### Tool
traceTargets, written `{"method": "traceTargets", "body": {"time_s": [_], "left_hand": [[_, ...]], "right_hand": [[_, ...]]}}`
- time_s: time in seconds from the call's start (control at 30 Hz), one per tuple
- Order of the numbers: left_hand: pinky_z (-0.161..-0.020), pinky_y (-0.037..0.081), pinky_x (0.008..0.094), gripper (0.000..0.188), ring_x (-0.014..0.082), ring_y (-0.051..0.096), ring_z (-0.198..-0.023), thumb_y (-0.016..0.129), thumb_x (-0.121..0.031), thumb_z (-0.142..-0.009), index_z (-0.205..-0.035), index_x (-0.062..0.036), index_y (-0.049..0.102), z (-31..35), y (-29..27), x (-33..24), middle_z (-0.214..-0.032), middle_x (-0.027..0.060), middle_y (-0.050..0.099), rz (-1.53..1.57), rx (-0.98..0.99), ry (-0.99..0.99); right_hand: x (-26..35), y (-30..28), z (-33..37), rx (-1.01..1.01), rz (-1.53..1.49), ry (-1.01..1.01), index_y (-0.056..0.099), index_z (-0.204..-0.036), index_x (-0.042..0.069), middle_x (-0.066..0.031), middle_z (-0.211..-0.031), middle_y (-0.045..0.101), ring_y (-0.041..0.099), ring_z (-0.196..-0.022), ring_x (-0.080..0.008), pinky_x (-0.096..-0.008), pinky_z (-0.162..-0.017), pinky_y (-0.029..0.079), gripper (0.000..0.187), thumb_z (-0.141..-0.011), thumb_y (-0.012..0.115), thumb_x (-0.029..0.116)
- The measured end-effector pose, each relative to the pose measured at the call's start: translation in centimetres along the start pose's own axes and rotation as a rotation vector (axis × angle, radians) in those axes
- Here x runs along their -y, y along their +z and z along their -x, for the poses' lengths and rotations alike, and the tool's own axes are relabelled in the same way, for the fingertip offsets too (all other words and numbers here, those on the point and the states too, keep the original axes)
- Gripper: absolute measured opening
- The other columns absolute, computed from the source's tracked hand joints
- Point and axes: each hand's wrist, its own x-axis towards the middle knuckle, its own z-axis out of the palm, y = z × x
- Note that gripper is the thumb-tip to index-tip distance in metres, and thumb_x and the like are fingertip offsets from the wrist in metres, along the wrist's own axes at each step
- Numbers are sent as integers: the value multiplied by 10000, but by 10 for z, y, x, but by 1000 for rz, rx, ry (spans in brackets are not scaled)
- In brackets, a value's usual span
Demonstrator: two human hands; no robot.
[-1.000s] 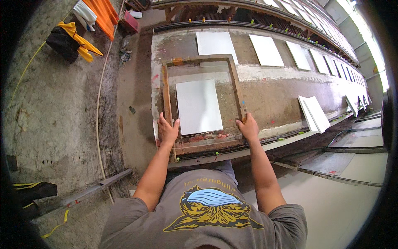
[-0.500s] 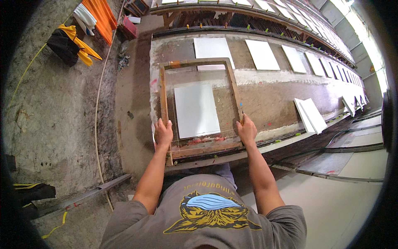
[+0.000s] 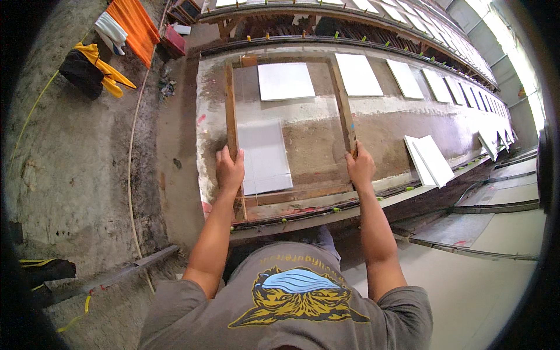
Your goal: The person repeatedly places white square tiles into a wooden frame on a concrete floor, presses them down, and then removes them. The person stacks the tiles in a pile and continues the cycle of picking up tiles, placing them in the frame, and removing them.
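Observation:
A large rectangular wooden frame [image 3: 345, 102] is held over the long worktable in front of me. My left hand [image 3: 230, 169] is closed around its left side bar, near the front corner. My right hand [image 3: 360, 164] grips the right bar at about the same distance from me. Through the frame shows a white rectangular panel [image 3: 263, 157], at the front left inside it and slightly dulled. Another white panel [image 3: 286, 81] appears within the frame's far part. Whether the frame touches the table I cannot tell.
More white panels [image 3: 358, 74] lie in a row along the worktable [image 3: 385, 119], and two overlapping ones [image 3: 429, 160] lean at its front edge. Green clips [image 3: 337, 210] dot the edge rail. Cloths [image 3: 140, 29] hang at the far left; a second table stands behind.
The frame has shifted away from me and to the right, both hands still on it. The near panel now shows at its left side instead of its middle. The view has shifted slightly.

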Motion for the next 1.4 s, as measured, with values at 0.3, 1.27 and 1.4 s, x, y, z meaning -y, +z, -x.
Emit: {"method": "traceTargets", "body": {"time_s": [0.3,1.27,1.4], "left_hand": [[-870,520,497,560,424,630,-1008,634,-400,-977,-1348,12,553,30,108,-93,-1118,234,579,15,60,-10],[-988,466,489,676,456,563,-1175,635,-451,-982,-1354,104,537,120,227,-118,-1250,291,573,78,57,-133],[-1000,461,484,664,451,559,-1189,622,-441,-992,-1365,100,526,120,224,-118,-1265,278,567,60,84,-131]], "right_hand": [[-117,-43,-53,94,14,89,587,-1376,123,-183,-1143,704,660,-1082,-392,-505,-893,523,523,-896,713,288],[-279,-19,-56,154,0,11,574,-1402,105,-170,-1195,696,654,-1114,-374,-485,-925,521,560,-891,734,269],[-274,-26,-59,205,-12,52,571,-1402,101,-176,-1201,694,652,-1116,-374,-482,-928,521,559,-894,730,273]]}}
